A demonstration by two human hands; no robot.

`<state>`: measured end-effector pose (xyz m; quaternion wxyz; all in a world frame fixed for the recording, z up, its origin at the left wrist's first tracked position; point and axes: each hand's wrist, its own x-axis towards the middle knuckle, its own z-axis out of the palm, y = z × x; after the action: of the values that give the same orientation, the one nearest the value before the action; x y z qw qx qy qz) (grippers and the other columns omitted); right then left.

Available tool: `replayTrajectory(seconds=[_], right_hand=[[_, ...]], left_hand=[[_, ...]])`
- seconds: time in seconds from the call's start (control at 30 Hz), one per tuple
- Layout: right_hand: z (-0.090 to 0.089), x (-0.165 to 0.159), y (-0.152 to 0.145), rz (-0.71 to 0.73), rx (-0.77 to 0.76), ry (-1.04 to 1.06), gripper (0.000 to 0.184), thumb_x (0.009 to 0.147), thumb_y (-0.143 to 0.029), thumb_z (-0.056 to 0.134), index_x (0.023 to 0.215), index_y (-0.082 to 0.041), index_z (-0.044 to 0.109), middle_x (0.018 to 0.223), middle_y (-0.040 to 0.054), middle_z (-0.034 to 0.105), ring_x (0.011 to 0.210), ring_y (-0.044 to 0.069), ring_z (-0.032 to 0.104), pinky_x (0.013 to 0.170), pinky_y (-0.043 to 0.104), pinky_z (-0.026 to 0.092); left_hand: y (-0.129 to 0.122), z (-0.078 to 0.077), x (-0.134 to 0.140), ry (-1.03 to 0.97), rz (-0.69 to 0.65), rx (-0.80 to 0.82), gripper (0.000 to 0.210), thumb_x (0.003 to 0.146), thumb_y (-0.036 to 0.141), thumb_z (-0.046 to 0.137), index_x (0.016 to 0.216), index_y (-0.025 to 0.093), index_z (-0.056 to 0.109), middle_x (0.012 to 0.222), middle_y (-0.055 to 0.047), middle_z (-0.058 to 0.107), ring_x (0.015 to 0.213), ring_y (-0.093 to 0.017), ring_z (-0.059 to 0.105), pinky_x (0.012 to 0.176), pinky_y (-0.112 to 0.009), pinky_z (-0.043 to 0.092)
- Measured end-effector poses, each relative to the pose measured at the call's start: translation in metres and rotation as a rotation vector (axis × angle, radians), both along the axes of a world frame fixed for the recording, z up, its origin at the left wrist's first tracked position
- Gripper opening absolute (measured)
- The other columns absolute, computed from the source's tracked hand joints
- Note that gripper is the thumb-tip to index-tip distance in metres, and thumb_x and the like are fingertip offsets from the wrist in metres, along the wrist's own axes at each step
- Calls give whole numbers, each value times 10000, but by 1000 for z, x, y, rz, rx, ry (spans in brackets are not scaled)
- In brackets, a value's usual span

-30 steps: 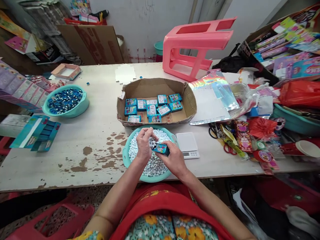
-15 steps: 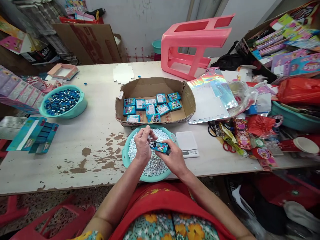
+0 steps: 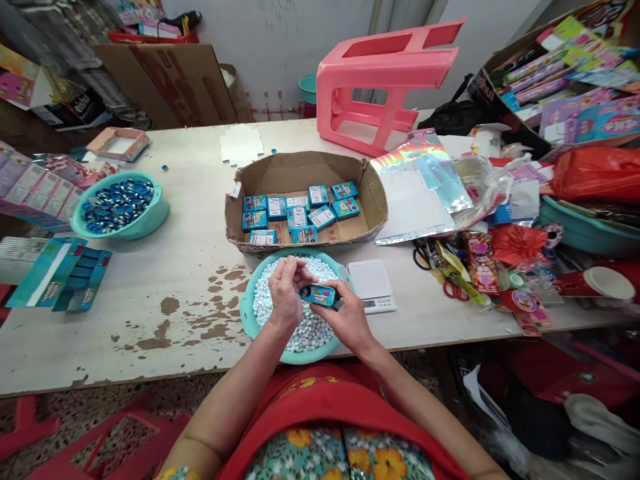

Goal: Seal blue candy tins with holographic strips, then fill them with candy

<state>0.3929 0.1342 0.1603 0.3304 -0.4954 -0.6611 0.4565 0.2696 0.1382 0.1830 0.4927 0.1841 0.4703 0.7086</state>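
A small blue candy box with printed lettering lies on its side in my right hand, gripped between thumb and fingers. Close to the box's left end is my left hand, its fingers curled in and the palm turned up; whatever it may hold is hidden. Both hands are over a turquoise basin full of small white candies. Just behind the basin stands a low cardboard box with several more blue candy boxes lying in it.
Right of the basin sits a white digital scale. Scissors and wrappers lie farther right, with a pink stool on its side behind. At left are a turquoise basin of blue metallic pieces and a blue display carton.
My left fingers have drawn slightly away from the candy box and curled inward. My right hand keeps its hold on the box. The whole view has shifted a little.
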Motion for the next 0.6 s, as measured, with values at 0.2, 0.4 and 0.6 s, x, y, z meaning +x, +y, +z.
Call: replayTrajectory(seconds=[0.2, 0.4, 0.6], right_hand=[[7, 28, -7, -102, -17, 162, 376, 703, -322, 740, 1030, -229, 579, 1037, 39, 639, 935, 201, 609, 826, 323, 479], [-8, 51, -6, -164, -12, 40, 363, 705, -380, 735, 996, -215, 593, 940, 35, 647, 872, 204, 605, 811, 343, 477], [-17, 54, -7, -140, -15, -31, 347, 709, -364, 729, 986, -208, 592, 929, 33, 638, 858, 199, 592, 778, 327, 466]], left_hand=[[8, -20, -25, 321, 136, 34, 314, 870, 474, 446, 871, 190, 579, 722, -19, 596, 700, -167, 617, 745, -354, 508], [14, -95, -32, 1342, -295, -169, 319, 810, 460, 576, 1033, 242, 643, 1171, -84, 580, 1162, -276, 461, 1012, -444, 313], [0, -109, -15, 1719, -340, -296, 328, 822, 499, 535, 941, 214, 645, 1050, -119, 582, 1006, -295, 485, 842, -420, 375]])
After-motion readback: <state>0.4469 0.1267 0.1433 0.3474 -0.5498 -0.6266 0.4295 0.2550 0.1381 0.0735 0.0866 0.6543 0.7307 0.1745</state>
